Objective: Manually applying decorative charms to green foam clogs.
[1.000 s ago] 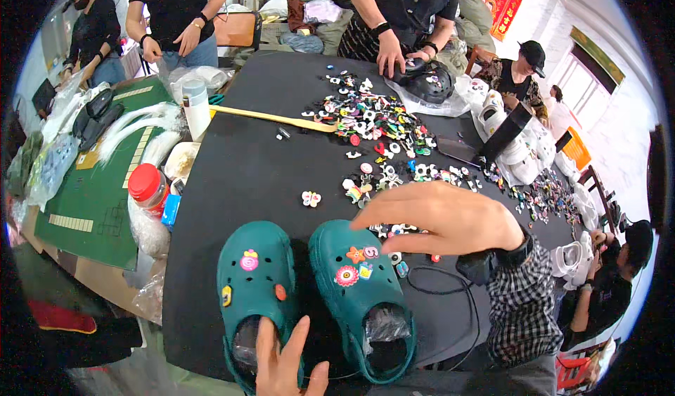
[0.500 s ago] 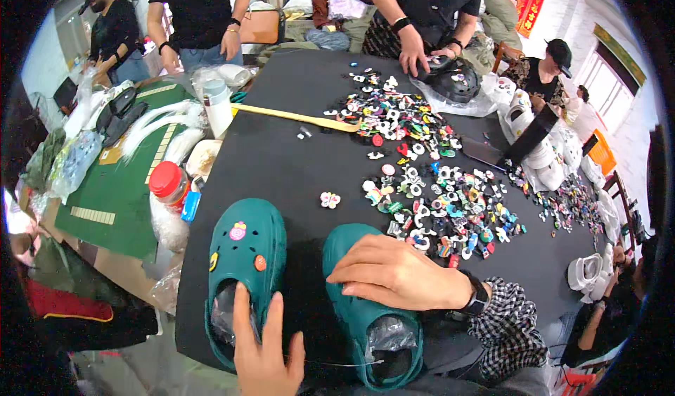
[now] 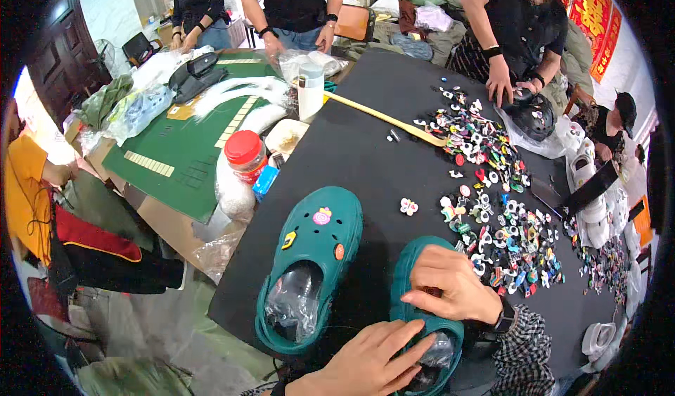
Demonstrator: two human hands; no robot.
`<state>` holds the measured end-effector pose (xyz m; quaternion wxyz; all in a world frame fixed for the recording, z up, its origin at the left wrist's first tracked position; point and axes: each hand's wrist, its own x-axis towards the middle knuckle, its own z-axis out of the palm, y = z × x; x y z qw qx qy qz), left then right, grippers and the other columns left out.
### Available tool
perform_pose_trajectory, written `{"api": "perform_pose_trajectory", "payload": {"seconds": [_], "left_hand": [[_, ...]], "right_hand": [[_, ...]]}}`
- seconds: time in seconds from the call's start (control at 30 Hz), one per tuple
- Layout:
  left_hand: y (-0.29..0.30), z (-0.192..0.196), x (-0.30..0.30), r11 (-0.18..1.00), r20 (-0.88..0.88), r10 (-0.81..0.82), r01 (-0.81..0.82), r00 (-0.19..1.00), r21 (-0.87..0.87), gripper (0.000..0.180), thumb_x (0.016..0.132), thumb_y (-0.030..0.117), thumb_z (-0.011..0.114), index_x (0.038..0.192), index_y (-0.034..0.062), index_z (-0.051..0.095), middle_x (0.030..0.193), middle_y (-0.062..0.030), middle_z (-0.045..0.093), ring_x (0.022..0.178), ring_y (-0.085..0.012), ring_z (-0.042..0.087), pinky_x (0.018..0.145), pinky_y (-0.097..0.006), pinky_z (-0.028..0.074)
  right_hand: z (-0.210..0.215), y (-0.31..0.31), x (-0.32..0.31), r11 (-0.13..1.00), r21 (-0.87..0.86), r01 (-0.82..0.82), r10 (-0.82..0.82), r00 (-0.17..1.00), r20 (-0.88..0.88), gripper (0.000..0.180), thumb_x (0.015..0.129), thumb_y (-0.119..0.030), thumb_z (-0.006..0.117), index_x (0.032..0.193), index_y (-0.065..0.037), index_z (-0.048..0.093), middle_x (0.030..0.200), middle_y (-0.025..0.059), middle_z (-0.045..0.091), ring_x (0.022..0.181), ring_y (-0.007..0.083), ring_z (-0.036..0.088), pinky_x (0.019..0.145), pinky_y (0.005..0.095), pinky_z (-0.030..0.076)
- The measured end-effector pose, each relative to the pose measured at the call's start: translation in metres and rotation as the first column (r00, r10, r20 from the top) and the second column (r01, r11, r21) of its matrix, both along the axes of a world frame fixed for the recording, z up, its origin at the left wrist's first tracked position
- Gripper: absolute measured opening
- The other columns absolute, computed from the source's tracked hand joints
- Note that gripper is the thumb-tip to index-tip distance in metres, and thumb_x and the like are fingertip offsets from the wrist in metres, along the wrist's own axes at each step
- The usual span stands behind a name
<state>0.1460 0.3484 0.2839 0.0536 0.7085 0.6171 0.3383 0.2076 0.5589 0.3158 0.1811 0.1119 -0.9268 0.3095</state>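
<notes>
Two dark green clogs lie on the black table. The left clog (image 3: pixel 316 238) carries a pink swirl charm (image 3: pixel 322 216), a yellow-and-black charm (image 3: pixel 288 240) and an orange charm (image 3: pixel 339 252); clear plastic fills its opening. Over the upper of the right clog (image 3: pixel 404 269) curls my right hand (image 3: pixel 453 283), fingers bent and gripping it, thumb pointing left. A small reddish-brown piece shows partly beneath that hand. My left hand (image 3: pixel 369 361) reaches to the same clog's heel opening, fingers stretched out, resting near its plastic stuffing. A butterfly-shaped charm (image 3: pixel 408 207) lies by itself beyond the clogs.
Many loose charms (image 3: pixel 506 227) are heaped at the right. A yellow stick (image 3: pixel 387 120) lies across the far side. At the left stand a red-lidded jar (image 3: pixel 246 153), a blue packet (image 3: pixel 266 183) and a green board (image 3: pixel 162 143). A person across the table handles a black clog (image 3: pixel 533 118).
The view has swung left, so everything sits further right in the picture. My left hand has moved from the left clog to the right clog's heel. My right hand stays on the right clog.
</notes>
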Motion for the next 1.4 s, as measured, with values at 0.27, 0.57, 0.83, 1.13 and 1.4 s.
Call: {"api": "perform_pose_trajectory", "payload": {"seconds": [0.27,0.57,0.83,1.13,1.4], "left_hand": [[0.0,0.014,0.005,0.995,0.052,0.095,-0.095,0.994,-0.007,0.044,0.083,0.023,0.068,0.124,0.0095,0.06,0.121,-0.0231,0.05,0.104,-0.0376,0.056,0.09,-0.044,0.047],[0.0,0.005,0.003,0.997,0.107,0.079,-0.077,0.991,-0.028,0.046,0.084,0.024,0.068,0.128,0.0151,0.058,0.125,-0.0259,0.048,0.105,-0.0395,0.056,0.09,-0.045,0.047],[0.003,0.006,0.002,0.998,0.086,0.055,-0.052,0.995,-0.035,0.048,0.084,0.023,0.069,0.13,0.0165,0.057,0.129,-0.0249,0.046,0.107,-0.0393,0.054,0.09,-0.045,0.048],[-0.001,0.004,0.007,0.995,0.151,0.097,-0.093,0.984,-0.032,0.048,0.083,0.019,0.07,0.13,0.0168,0.059,0.134,-0.0234,0.044,0.112,-0.0403,0.052,0.093,-0.045,0.047],[0.005,0.005,0.004,0.998,0.133,0.064,-0.066,0.989,0.016,0.046,0.086,0.019,0.067,0.13,0.0156,0.06,0.146,-0.022,0.039,0.113,-0.0387,0.054,0.091,-0.044,0.048]], "right_hand": [[-0.002,0.0,-0.011,0.982,0.141,-0.124,0.125,0.992,0.004,0.032,0.084,-0.025,0.068,0.063,-0.008,0.051,0.062,0.0047,0.046,0.059,0.0238,0.05,0.048,0.0372,0.039],[-0.012,-0.002,-0.001,0.979,0.198,0.056,-0.019,0.983,-0.183,0.035,0.079,-0.023,0.073,0.059,-0.01,0.046,0.058,0.0028,0.04,0.049,0.02,0.046,0.041,0.0345,0.036],[-0.003,0.002,0.02,0.958,0.158,0.237,-0.186,0.941,-0.282,0.028,0.074,-0.02,0.077,0.065,-0.009,0.053,0.061,0.0038,0.048,0.052,0.0219,0.053,0.044,0.0349,0.041],[0.0,0.033,0.041,0.833,0.062,0.55,-0.54,0.832,-0.126,0.01,0.079,-0.006,0.071,0.088,-0.005,0.067,0.09,0.0099,0.062,0.085,0.0264,0.06,0.071,0.0363,0.049],[-0.022,0.014,0.041,0.999,-0.032,0.028,-0.031,0.995,-0.098,0.028,0.089,-0.026,0.065,0.106,-0.004,0.069,0.102,0.0097,0.066,0.099,0.0292,0.062,0.087,0.042,0.049]]}}
